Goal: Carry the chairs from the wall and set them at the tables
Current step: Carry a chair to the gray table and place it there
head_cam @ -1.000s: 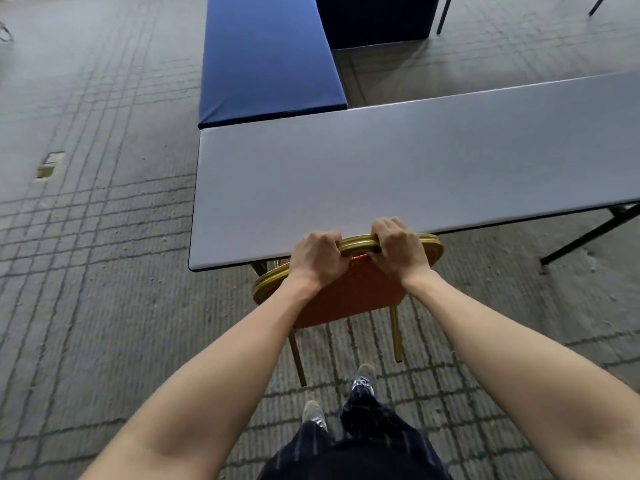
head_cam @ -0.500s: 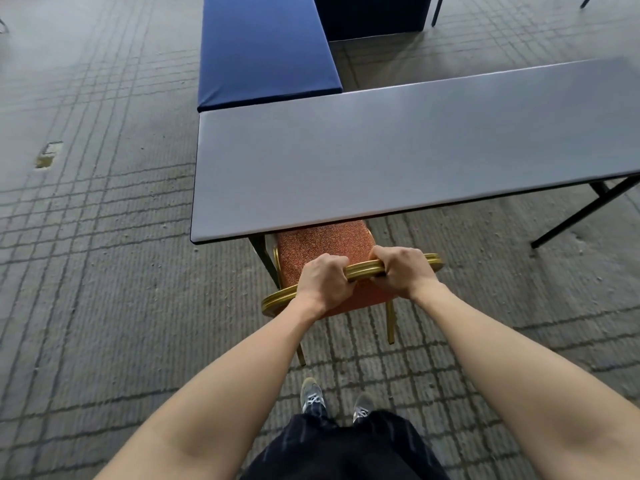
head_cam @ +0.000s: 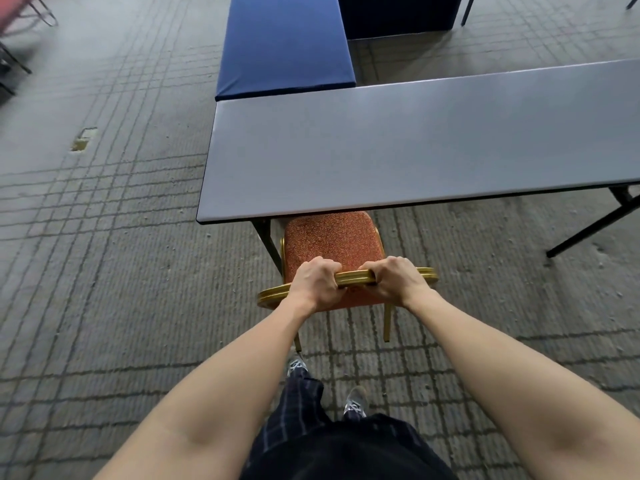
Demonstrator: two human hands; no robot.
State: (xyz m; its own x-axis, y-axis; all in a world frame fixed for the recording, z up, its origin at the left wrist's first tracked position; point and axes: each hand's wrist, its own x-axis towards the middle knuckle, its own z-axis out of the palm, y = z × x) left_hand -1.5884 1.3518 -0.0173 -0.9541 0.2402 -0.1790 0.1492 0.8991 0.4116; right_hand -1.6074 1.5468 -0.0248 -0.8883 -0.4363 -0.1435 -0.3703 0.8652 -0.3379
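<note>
Fingers [head_cam: 327, 268] of left hand [head_cam: 316, 285] and right hand [head_cam: 394, 279] grip the chair [head_cam: 332, 237] rail, seat partly under the table [head_cam: 415, 140].

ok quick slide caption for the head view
A person's left hand and right hand grip the gold-framed orange chair by its back rail, seat partly tucked under the grey table.

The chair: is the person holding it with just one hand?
No, both the left hand and the right hand grip the gold top rail of the chair.
</note>
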